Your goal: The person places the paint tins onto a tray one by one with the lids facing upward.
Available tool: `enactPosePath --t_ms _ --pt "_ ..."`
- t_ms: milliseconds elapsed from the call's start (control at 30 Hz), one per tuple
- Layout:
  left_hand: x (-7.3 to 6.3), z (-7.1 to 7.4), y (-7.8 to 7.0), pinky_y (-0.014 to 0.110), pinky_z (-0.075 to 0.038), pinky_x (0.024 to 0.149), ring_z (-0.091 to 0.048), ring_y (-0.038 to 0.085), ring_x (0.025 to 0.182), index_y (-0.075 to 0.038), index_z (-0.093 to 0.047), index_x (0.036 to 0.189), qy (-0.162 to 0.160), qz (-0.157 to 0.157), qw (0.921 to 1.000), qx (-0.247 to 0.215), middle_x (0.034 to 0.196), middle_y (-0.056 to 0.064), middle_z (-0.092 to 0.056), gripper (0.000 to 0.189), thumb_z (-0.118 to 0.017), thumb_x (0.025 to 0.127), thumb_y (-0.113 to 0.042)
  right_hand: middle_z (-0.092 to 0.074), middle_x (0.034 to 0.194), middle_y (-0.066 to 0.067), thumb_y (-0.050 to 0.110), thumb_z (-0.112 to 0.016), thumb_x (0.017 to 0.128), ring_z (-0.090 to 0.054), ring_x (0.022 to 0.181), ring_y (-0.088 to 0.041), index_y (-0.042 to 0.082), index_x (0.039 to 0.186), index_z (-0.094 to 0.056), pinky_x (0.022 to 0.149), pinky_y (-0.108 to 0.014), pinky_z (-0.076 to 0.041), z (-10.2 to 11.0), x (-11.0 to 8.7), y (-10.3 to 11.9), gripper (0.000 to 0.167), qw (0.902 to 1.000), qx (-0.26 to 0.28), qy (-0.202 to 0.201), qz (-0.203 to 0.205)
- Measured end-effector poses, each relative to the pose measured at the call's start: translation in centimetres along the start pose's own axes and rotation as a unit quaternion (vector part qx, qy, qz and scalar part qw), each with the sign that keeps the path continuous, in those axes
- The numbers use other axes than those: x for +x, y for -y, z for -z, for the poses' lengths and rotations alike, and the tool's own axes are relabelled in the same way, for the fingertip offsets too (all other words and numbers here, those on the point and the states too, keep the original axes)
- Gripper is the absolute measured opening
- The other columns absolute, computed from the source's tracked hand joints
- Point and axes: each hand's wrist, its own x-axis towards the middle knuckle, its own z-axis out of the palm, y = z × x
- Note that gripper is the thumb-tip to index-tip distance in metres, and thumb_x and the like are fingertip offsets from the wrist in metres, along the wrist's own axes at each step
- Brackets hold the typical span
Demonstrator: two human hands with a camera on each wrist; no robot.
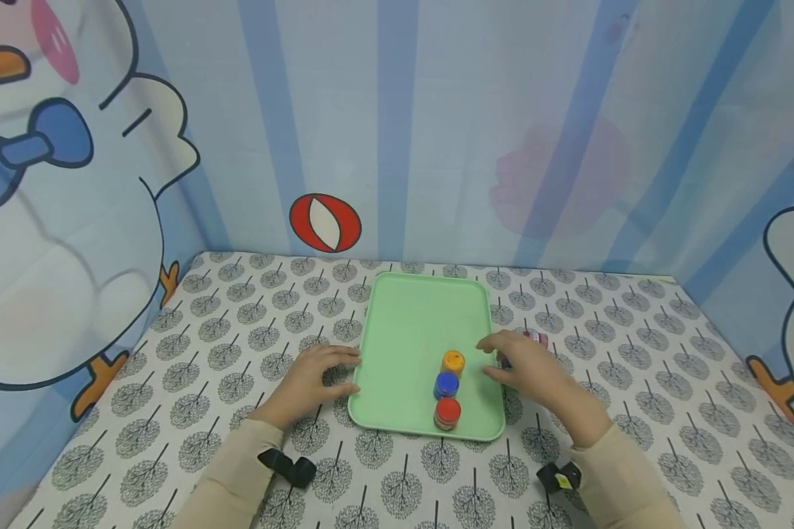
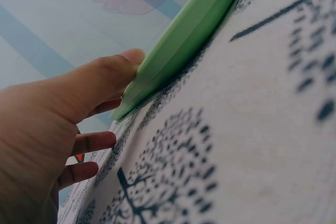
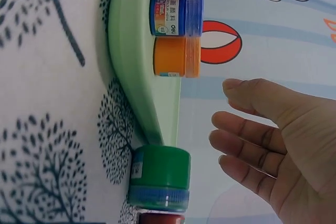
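Observation:
My left hand point(image 1: 312, 383) rests at the left edge of the light green tray point(image 1: 397, 323), fingers loosely spread and thumb against the rim in the left wrist view. My right hand point(image 1: 528, 365) hovers over the tray's right edge with its fingers bent a little and nothing between them. In a line on the tray stand an orange paint jar point(image 3: 176, 57), a blue paint jar point(image 3: 173, 14) and a red paint jar point(image 1: 447, 414). Outside the right rim, a green paint jar point(image 3: 160, 174) shows in the right wrist view, mostly hidden by my hand in the head view.
A dark red jar point(image 3: 161, 218), partly cut off, sits beside the green one. Just past my right hand, a purplish item point(image 1: 536, 336) is partly covered. Tree-patterned cloth point(image 1: 238, 345) covers the table, and a printed curtain point(image 1: 437, 147) hangs behind.

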Motion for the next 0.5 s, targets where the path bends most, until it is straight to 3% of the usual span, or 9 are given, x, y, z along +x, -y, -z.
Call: enactPosePath --t_ms 500 --pt "0.0 -0.1 0.2 0.058 -0.036 0.107 -0.054 0.027 0.124 -0.016 -0.068 0.119 0.000 0.002 1.0000 0.005 0.131 0.000 -0.063 0.043 -0.075 0.081 -0.033 -0.068 0.096 -0.006 0.018 -0.072 0.085 -0.061 0.084 -0.017 0.005 0.107 -0.068 0.077 -0.037 -0.056 -0.2 -1.4 -1.3 0.026 0.9992 0.015 -0.031 -0.021"
